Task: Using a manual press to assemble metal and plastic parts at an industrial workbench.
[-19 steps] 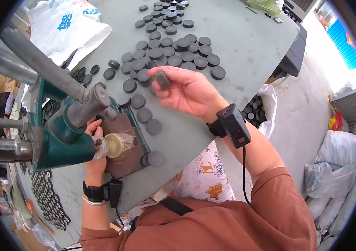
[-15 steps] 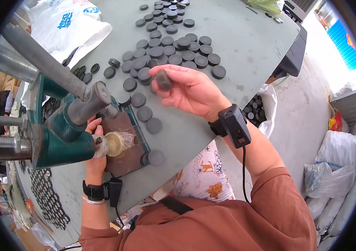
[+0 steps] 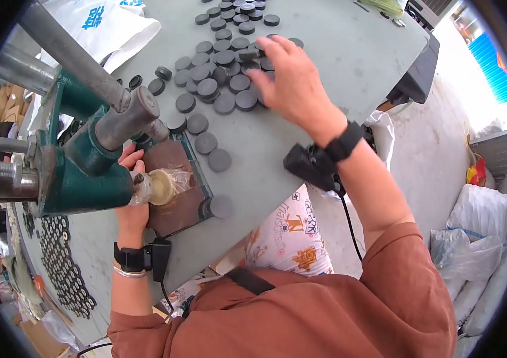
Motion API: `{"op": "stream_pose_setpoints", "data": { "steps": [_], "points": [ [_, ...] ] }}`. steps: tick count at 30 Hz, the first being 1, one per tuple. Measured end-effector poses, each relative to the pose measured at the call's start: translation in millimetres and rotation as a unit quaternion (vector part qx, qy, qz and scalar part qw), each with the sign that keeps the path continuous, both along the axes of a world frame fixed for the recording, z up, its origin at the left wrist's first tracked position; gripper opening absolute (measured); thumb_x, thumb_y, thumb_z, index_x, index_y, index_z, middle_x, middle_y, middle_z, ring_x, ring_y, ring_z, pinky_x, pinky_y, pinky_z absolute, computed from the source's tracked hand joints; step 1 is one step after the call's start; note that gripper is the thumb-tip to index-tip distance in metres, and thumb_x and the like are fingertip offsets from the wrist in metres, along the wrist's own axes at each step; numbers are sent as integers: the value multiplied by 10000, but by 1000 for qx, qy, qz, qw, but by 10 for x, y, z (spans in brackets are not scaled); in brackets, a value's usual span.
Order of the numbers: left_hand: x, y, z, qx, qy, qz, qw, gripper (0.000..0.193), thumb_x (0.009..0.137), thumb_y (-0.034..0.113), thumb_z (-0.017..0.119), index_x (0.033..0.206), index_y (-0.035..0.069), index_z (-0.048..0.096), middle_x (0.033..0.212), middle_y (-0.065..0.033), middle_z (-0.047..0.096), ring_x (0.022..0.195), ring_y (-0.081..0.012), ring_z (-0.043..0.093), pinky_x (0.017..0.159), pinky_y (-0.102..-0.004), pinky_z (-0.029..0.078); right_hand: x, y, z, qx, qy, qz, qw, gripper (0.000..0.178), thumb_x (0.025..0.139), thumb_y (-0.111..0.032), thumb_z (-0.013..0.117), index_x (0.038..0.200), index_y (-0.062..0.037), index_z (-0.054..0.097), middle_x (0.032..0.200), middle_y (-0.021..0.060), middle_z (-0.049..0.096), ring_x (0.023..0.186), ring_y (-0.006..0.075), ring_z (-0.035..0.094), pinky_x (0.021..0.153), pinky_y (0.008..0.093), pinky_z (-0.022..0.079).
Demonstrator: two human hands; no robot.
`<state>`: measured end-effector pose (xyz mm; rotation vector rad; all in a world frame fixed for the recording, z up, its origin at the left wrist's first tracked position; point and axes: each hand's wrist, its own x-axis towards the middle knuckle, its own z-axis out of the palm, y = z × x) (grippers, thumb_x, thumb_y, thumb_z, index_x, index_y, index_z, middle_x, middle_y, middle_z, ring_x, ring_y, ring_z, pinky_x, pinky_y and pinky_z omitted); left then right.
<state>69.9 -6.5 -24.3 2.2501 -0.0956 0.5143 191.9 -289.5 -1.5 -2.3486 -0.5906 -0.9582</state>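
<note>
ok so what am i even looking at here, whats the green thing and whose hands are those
This is one view, from a fisheye camera worn on a person's head, looking down at their own two hands. The green cast-metal hand press with a grey steel lever sits on a grey-green table. The left hand rests by the press's round brass-coloured head, above a brown plate. The right hand reaches into a heap of flat dark grey round discs. Whether it grips one cannot be seen. Black bands circle both wrists.
</note>
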Motion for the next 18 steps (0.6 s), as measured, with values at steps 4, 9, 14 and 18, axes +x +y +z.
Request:
{"op": "stream_pose_setpoints", "data": {
  "steps": [4, 9, 14, 18],
  "points": [
    [-39, 87, -34, 10, -2, 7, 1000, 221, 904, 165, 490, 1034, 12, 582, 1185, -133, 511, 1063, -222, 485, 932, -333, 351, -871, 334, 226, -71, 192, 296, 933, 573, 660, -307, 701, 1113, -28, 488, 1125, 173, 497, 1079, 327, 467, 862, 433, 377],
    [-18, 66, -31, 2, -10, 4, 1000, 222, 903, 162, 496, 1042, 13, 585, 1178, -136, 506, 1054, -225, 484, 929, -332, 351, -1254, 398, -112, -263, 134, 297, 908, 615, 715, -248, 595, 1258, -16, 424, 1309, 175, 401, 1276, 286, 303, 925, 555, 275],
    [-37, 23, -9, -17, 20, 9, 1000, 236, 910, 167, 488, 1055, 7, 583, 1175, -132, 488, 1070, -209, 464, 934, -319, 338, -637, 291, -252, -271, 62, 194, 941, 475, 783, -203, 464, 1227, -36, 485, 1346, 132, 386, 1304, 277, 264, 949, 610, 187],
    [-40, 26, -17, -45, 69, 27, 996, 231, 906, 151, 490, 1058, 3, 581, 1123, -106, 501, 1044, -190, 464, 929, -306, 335, -148, 283, -273, -305, 3, 80, 949, 401, 786, -202, 517, 1166, -74, 506, 1282, 108, 440, 1273, 254, 308, 945, 567, 208]
  ]
}}
